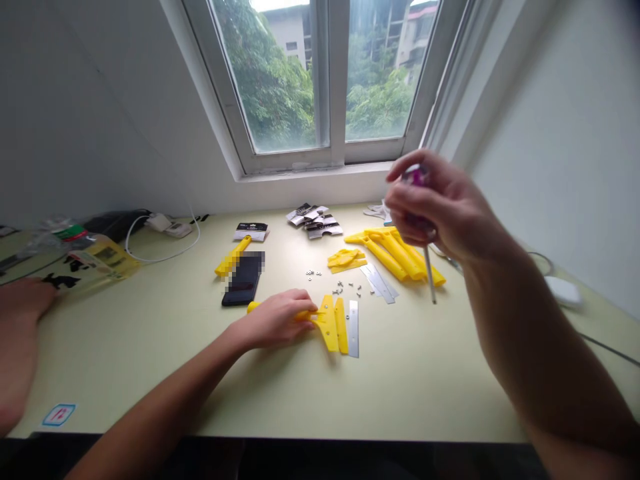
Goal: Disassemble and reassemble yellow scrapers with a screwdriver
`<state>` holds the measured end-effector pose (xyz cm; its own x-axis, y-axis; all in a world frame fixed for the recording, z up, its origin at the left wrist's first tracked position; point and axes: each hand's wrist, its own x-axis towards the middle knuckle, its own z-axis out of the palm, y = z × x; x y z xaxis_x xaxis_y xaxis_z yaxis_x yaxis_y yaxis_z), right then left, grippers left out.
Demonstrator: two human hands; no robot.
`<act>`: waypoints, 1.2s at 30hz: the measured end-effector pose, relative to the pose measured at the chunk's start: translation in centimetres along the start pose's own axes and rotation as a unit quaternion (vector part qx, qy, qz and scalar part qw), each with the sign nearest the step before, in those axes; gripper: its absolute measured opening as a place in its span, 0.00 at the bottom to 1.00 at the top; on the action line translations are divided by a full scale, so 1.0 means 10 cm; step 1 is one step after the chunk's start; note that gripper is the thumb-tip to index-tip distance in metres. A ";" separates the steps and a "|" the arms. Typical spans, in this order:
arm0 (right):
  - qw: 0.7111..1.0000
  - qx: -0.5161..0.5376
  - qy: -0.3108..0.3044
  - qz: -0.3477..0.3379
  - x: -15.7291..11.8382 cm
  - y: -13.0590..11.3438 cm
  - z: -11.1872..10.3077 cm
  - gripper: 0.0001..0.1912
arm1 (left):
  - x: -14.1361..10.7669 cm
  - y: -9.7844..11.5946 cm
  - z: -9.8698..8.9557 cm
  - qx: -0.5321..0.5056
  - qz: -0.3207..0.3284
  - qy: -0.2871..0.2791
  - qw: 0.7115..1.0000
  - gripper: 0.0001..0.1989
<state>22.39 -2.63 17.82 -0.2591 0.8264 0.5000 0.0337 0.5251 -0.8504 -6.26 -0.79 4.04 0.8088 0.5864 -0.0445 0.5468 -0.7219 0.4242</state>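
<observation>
My left hand (pixel 281 319) is closed around the handle of a yellow scraper (pixel 327 327), which lies flat on the table with its wide head to the right. Beside that head are a narrow yellow plastic strip (pixel 341 327) and a silver blade (pixel 354 328). Raised above the right part of the table, my right hand (pixel 425 197) grips a screwdriver (pixel 429 267) by its purple handle, shaft pointing down. Several small screws (pixel 340 288) and nuts (pixel 310 273) lie behind the scraper head.
Several yellow handles (pixel 395 253), yellow strips (pixel 346 259) and loose blades (pixel 380 283) lie behind. A phone (pixel 243 283), another yellow handle (pixel 234 257) and packaging cards (pixel 315 220) are farther left. Another person's arm (pixel 20 333) rests at the left, near a bottle (pixel 100 252).
</observation>
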 end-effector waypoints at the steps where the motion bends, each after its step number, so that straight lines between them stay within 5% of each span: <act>1: 0.996 -0.081 -0.039 0.013 -0.01 0.04 0.05 0.07 | 0.00 0.00 0.00 0.000 0.006 0.010 1.000 0.11; 4: 0.935 -0.316 -0.158 0.023 -0.02 0.21 0.20 0.05 | -0.01 0.03 -0.02 0.011 0.018 0.038 0.999 0.12; 6: 0.914 -0.354 -0.196 0.019 -0.01 0.35 0.30 0.08 | 0.00 0.05 -0.01 0.030 0.023 0.047 0.998 0.12; 8: 0.945 -0.287 -0.158 0.008 0.00 0.44 0.40 0.13 | 0.01 0.08 0.02 0.056 0.024 0.046 0.997 0.12; 11: 0.999 -0.032 -0.008 -0.025 0.02 0.43 0.51 0.17 | 0.03 0.10 0.10 0.087 0.024 0.035 0.995 0.12; 15: 0.971 0.201 0.118 -0.049 0.02 0.29 0.62 0.17 | 0.05 0.10 0.18 0.098 0.034 0.033 0.994 0.12; 36: 0.962 0.235 0.141 -0.004 0.06 0.39 0.71 0.24 | 0.05 0.06 0.22 0.084 0.047 0.040 0.995 0.12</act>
<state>15.48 -1.54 13.59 0.0171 0.8797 0.4753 -0.4246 0.4368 -0.7931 -5.03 -1.72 2.28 0.8419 0.5361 0.0623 0.5039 -0.8221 0.2650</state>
